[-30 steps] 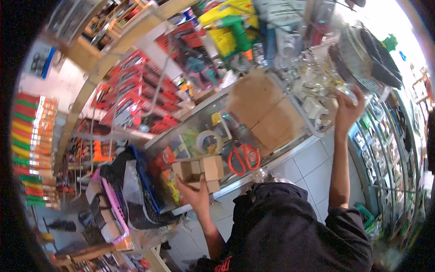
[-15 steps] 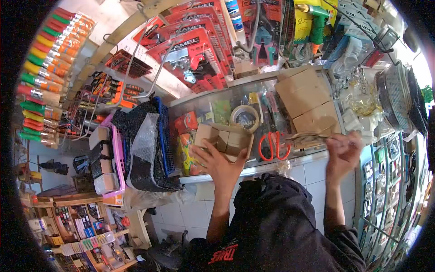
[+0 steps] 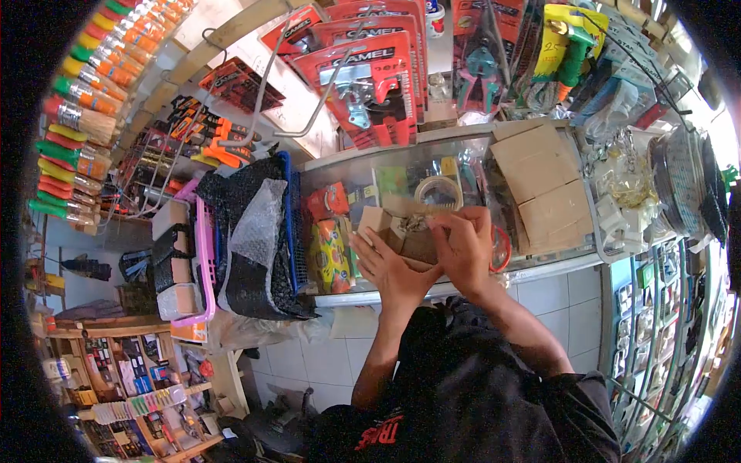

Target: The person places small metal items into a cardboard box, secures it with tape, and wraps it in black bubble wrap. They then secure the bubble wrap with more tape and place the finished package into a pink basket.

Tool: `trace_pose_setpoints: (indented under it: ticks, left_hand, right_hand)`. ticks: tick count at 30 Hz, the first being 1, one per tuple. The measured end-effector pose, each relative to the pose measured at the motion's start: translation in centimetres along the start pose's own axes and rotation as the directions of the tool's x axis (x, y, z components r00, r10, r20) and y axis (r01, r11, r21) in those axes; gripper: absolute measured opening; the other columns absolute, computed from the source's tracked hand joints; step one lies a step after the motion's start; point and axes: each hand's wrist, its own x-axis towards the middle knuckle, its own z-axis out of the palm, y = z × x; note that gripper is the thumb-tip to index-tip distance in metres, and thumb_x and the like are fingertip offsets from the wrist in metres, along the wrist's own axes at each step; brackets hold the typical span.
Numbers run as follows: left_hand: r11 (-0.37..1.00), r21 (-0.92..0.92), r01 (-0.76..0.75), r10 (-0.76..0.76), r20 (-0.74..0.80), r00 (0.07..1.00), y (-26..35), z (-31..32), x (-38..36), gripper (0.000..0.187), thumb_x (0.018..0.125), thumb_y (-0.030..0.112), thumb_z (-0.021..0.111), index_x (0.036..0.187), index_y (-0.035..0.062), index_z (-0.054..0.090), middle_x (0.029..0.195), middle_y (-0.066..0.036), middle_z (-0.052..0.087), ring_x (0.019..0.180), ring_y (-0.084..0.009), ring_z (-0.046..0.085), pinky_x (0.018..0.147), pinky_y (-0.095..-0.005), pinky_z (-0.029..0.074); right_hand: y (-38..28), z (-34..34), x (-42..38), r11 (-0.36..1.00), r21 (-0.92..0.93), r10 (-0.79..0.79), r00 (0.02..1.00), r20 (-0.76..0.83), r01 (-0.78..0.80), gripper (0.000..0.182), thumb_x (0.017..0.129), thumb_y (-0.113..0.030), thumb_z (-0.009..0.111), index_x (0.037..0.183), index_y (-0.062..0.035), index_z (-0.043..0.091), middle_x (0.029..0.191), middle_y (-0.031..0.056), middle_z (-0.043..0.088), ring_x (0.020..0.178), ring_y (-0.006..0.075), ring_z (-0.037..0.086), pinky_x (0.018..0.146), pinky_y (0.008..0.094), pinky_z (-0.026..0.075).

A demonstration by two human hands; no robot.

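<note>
A small open cardboard box [image 3: 417, 248] is on the glass counter in front of me. My left hand [image 3: 390, 274] grips it from the near left, fingers along its wall and thumb at the near edge. My right hand [image 3: 467, 251] is at the box's right side, fingers pinched together over the opening; I cannot tell what they hold. Beside those fingertips, small shiny material [image 3: 413, 224] glints at the box's opening. Red-handled scissors [image 3: 502, 248] lie partly hidden behind my right hand. Beyond the box is a tape roll [image 3: 438, 191].
Flattened cardboard [image 3: 544, 185] lies on the counter's right side. A blue basket [image 3: 292, 224] with black bubble wrap [image 3: 239, 193] and a pink basket [image 3: 204, 262] stand left. Carded tools [image 3: 370, 85] hang from metal hooks overhead. Paintbrushes [image 3: 85, 123] hang far left.
My right hand has come left from beyond the scissors, where it held a thin brownish strip, to the box. The box and left hand sit slightly further right in view; the camera has shifted.
</note>
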Motion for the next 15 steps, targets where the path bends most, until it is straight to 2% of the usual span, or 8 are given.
trace_pose_setpoints:
  ticks: [2,3,6,9,12,15]
  left_hand:
    - [1.000,-0.002,-0.018,0.018,-0.040,0.999,-0.4,0.5,-0.1,0.155,0.057,0.062,0.091,0.157,-0.0129,0.001,0.161,-0.043,-0.002,0.154,-0.0547,-0.001,0.120,-0.0663,0.008]
    - [0.999,-0.001,-0.033,0.033,-0.058,0.998,-0.6,0.7,-0.1,0.153,0.058,0.060,0.092,0.157,-0.0129,0.001,0.161,-0.043,-0.001,0.153,-0.0552,0.000,0.120,-0.0663,0.009]
    - [0.999,0.007,-0.046,0.047,-0.102,0.994,-1.0,1.5,-0.1,0.148,0.061,0.056,0.091,0.157,-0.0132,0.002,0.160,-0.044,-0.002,0.152,-0.0570,0.001,0.120,-0.0662,0.009]
    - [0.997,-0.017,-0.080,0.078,-0.107,0.991,-0.8,1.1,-0.2,0.144,0.065,0.053,0.090,0.157,-0.0134,0.002,0.159,-0.045,-0.003,0.151,-0.0588,0.002,0.120,-0.0662,0.010]
    - [0.993,0.013,-0.114,0.115,-0.101,0.988,-1.6,1.8,-0.2,0.141,0.067,0.051,0.089,0.156,-0.0143,0.001,0.158,-0.046,-0.004,0.150,-0.0604,0.004,0.119,-0.0664,0.011]
    - [0.994,0.002,-0.111,0.111,-0.080,0.991,-1.4,1.5,-0.1,0.146,0.065,0.056,0.091,0.156,-0.0149,0.001,0.158,-0.047,-0.004,0.149,-0.0606,0.005,0.118,-0.0667,0.012]
  right_hand:
    - [-0.2,1.4,-0.5,0.999,-0.006,0.048,0.999,0.021,-0.048,0.029,0.079,0.002,0.083,0.103,-0.0088,0.069,0.103,0.0120,0.058,0.086,0.0276,0.060,0.068,0.0365,0.051]
    - [-0.4,1.8,-0.6,0.998,-0.033,0.049,0.997,0.054,-0.047,0.028,0.082,0.000,0.081,0.106,-0.0086,0.068,0.104,0.0115,0.059,0.085,0.0280,0.063,0.068,0.0367,0.052]
    - [-1.1,2.1,-0.4,0.971,-0.191,0.190,0.951,0.245,-0.145,0.032,0.084,-0.004,0.080,0.112,-0.0081,0.066,0.106,0.0109,0.060,0.084,0.0278,0.067,0.069,0.0375,0.054]
    - [-0.9,0.8,-0.2,0.988,-0.083,0.147,0.947,0.285,-0.129,0.036,0.087,-0.021,0.077,0.119,-0.0122,0.063,0.109,0.0154,0.061,0.089,0.0376,0.068,0.066,0.0460,0.057]
    - [-3.2,-2.0,0.5,0.960,-0.146,0.275,0.895,0.350,-0.239,0.040,0.084,-0.023,0.080,0.118,-0.0102,0.063,0.111,0.0146,0.061,0.094,0.0377,0.067,0.074,0.0471,0.055]
    - [-3.5,-3.7,0.8,0.975,-0.213,0.124,0.951,0.284,-0.064,0.045,0.081,-0.023,0.082,0.118,-0.0076,0.063,0.111,0.0152,0.061,0.101,0.0383,0.063,0.084,0.0477,0.052]
